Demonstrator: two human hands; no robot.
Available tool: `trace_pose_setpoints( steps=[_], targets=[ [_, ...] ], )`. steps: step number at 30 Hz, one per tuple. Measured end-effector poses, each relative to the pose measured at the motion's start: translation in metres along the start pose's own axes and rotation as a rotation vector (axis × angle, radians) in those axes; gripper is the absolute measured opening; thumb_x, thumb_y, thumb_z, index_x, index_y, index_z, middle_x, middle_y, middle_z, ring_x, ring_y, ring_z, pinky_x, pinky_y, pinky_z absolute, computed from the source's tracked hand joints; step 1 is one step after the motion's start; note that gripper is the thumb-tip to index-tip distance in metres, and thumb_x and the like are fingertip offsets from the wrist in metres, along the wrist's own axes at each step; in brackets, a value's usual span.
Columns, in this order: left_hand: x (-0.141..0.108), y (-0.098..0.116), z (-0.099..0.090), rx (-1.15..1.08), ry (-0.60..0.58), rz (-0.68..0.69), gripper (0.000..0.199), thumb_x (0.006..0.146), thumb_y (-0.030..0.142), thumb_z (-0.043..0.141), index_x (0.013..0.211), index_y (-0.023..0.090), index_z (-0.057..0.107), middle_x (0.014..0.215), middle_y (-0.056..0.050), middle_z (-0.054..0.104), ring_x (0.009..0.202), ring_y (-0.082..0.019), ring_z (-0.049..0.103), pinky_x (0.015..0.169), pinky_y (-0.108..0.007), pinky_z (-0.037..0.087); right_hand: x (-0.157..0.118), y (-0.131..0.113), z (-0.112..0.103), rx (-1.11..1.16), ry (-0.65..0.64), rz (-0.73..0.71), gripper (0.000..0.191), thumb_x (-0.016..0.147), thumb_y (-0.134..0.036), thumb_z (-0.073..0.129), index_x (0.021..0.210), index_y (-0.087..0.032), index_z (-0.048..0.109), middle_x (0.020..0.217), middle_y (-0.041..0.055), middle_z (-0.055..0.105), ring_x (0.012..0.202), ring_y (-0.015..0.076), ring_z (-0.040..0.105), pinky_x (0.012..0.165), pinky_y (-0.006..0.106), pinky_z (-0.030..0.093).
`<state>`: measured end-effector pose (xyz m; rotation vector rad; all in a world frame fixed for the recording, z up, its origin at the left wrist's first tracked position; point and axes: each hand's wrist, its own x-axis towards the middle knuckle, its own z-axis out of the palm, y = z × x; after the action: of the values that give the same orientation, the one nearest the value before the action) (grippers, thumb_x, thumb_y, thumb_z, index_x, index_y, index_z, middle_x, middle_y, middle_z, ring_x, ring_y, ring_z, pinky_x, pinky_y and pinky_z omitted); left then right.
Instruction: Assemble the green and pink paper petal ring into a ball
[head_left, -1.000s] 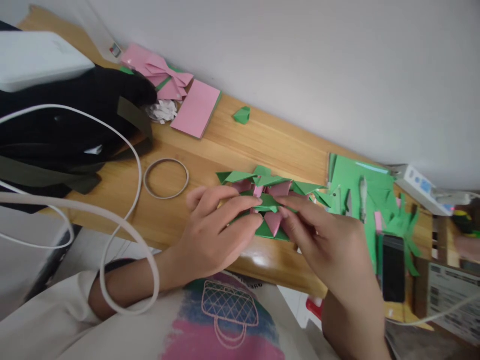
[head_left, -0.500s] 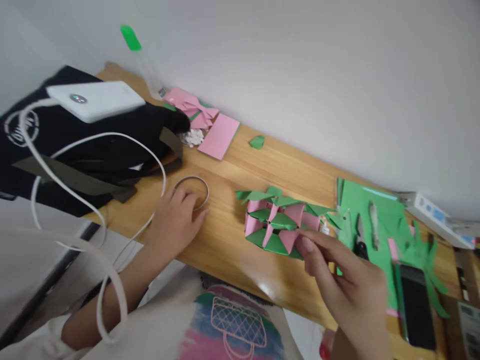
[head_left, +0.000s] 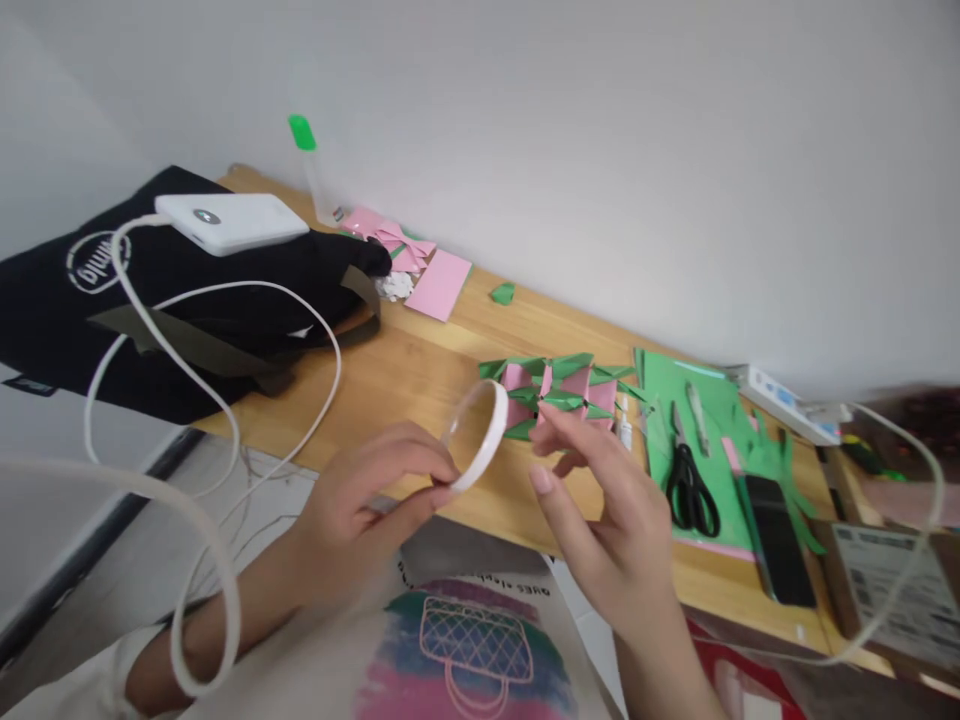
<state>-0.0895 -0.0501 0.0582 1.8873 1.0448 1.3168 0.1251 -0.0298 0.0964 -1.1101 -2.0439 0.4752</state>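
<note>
My left hand (head_left: pixel 364 490) pinches a thin white ring, which looks like a narrow roll of tape (head_left: pixel 493 435), by its lower edge and holds it tilted above the table. To its right, my right hand (head_left: pixel 615 510) is raised with thumb and fingers apart, holding nothing. Just beyond the fingertips lies a folded pink and green paper piece (head_left: pixel 576 382) with open cells and pointed green tips. The tape roll and the right fingers hide part of it. Beside its right end is a small white tube (head_left: pixel 625 430).
Black scissors (head_left: pixel 691 490) and a cutter knife (head_left: pixel 697 415) lie on green paper (head_left: pixel 656 385), near a phone (head_left: pixel 776 540). At left, a white power bank (head_left: pixel 232 222) with a looping cable rests on a black bag (head_left: pixel 45 240). Pink paper (head_left: pixel 441 285) lies near the wall.
My left hand has lifted the tape roll off the table and moved right. The right hand has let go of the folded paper piece, which now lies on the table.
</note>
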Motion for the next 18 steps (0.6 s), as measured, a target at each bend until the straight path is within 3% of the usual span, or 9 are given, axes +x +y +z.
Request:
trace_pose_setpoints(
  steps=[2, 5, 14, 18],
  targets=[
    [-0.004, 0.01, 0.004, -0.025, -0.041, 0.04, 0.013, 0.09, 0.01, 0.058, 0.096, 0.021, 0.061, 0.086, 0.0, 0.067, 0.081, -0.013, 0.064, 0.072, -0.024, 0.053, -0.003, -0.011, 0.004, 0.013, 0.035, -0.023, 0.041, 0.09, -0.016, 0.061, 0.13, -0.02, 0.055, 0.11, 0.0063, 0.067, 0.097, 0.015, 0.063, 0.084, 0.029, 0.055],
    [-0.008, 0.017, 0.01, 0.031, -0.052, 0.082, 0.008, 0.09, 0.014, 0.06, 0.092, 0.02, 0.062, 0.087, -0.002, 0.069, 0.084, -0.015, 0.066, 0.074, -0.026, 0.054, -0.009, -0.023, 0.005, 0.007, 0.087, -0.019, 0.031, 0.088, -0.014, 0.063, 0.119, -0.02, 0.062, 0.109, 0.0058, 0.068, 0.101, 0.0161, 0.063, 0.086, 0.03, 0.055],
    [-0.014, 0.031, 0.018, -0.007, -0.124, 0.016, 0.011, 0.089, 0.013, 0.059, 0.092, 0.023, 0.062, 0.084, 0.002, 0.069, 0.077, -0.012, 0.065, 0.073, -0.025, 0.053, -0.026, -0.03, 0.0, 0.104, 0.119, 0.046, 0.022, 0.087, -0.01, 0.063, 0.104, -0.025, 0.064, 0.1, 0.0033, 0.071, 0.096, 0.0172, 0.066, 0.073, 0.03, 0.055],
    [-0.014, 0.033, 0.022, -0.072, -0.148, -0.036, 0.032, 0.086, 0.009, 0.059, 0.113, 0.026, 0.058, 0.083, 0.005, 0.066, 0.075, -0.008, 0.064, 0.075, -0.02, 0.052, -0.03, -0.029, 0.0, 0.135, 0.145, 0.079, 0.02, 0.087, -0.011, 0.064, 0.101, -0.024, 0.063, 0.095, 0.0026, 0.072, 0.091, 0.0166, 0.067, 0.068, 0.028, 0.054]
  ],
)
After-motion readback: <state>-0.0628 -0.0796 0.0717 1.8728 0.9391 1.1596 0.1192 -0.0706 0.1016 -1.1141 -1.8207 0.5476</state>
